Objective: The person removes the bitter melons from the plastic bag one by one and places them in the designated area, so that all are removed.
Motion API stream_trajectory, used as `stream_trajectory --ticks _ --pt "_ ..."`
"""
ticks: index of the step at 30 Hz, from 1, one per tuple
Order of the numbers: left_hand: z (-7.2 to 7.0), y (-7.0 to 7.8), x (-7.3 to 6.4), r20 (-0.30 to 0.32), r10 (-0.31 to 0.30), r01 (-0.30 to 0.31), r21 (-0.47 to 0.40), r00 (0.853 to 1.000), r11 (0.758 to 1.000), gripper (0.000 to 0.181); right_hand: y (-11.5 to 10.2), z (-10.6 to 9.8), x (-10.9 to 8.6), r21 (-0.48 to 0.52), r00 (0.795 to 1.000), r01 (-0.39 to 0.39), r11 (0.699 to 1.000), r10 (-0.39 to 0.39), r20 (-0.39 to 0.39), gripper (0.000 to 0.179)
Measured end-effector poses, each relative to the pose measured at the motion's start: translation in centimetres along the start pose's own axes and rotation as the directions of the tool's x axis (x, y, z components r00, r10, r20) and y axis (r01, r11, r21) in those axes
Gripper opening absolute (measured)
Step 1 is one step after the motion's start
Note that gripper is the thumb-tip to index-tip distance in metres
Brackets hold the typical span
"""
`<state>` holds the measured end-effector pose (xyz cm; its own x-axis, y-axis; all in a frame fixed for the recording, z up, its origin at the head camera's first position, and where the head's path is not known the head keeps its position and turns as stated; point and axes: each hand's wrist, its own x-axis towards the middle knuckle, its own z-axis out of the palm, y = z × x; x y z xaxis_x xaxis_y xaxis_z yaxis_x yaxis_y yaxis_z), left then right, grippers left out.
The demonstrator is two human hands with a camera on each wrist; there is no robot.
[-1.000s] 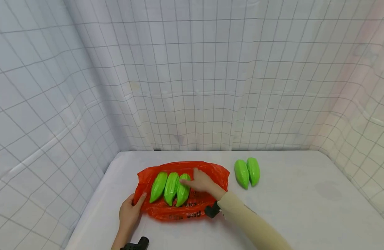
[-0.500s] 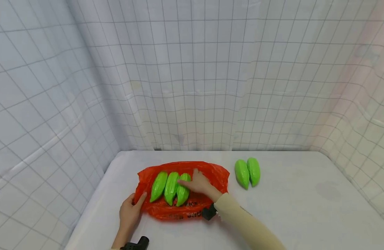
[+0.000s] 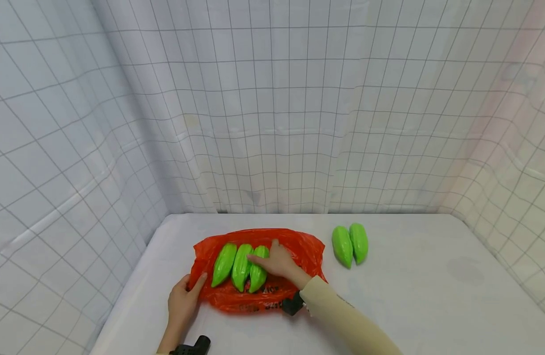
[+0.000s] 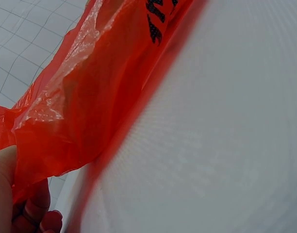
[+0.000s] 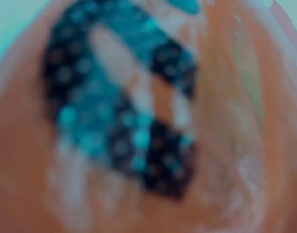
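Note:
Three light-green, ridged, pointed fruits lie side by side against a red plastic bag (image 3: 294, 239) with black print; the nearest to my right hand is the right fruit (image 3: 260, 280), beside the middle fruit (image 3: 241, 271) and left fruit (image 3: 223, 266). I cannot tell if they are inside the bag or on it. My left hand (image 3: 183, 298) pinches the bag's left edge between thumb and fingers, also seen in the left wrist view. Spread over the right fruit, my right hand (image 3: 281, 261) has its thumb across it and a finger stretched beyond; its other fingers are hidden.
Two more such fruits, one left (image 3: 342, 246) and one right (image 3: 359, 243), lie together on the white table (image 3: 410, 296) to the right of the bag. A gridded white curtain (image 3: 272, 123) hangs behind. The right wrist view is blurred, with dark print up close.
My right hand has slid slightly left, its thumb reaching from the right fruit toward the middle one. The left hand keeps its pinch on the bag, and the fruits have hardly moved.

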<state>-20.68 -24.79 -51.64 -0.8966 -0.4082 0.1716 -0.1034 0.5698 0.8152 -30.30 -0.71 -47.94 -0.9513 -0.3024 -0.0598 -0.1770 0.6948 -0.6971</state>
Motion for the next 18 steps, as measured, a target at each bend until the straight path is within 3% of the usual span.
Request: stream_trajectory --ticks 18 --pt "-0.02 0.03 0.03 -0.006 -0.003 0.003 -0.006 1.000 1.000 0.040 -0.12 0.87 0.17 0.005 0.999 -0.041 0.999 0.041 -0.035 0.105"
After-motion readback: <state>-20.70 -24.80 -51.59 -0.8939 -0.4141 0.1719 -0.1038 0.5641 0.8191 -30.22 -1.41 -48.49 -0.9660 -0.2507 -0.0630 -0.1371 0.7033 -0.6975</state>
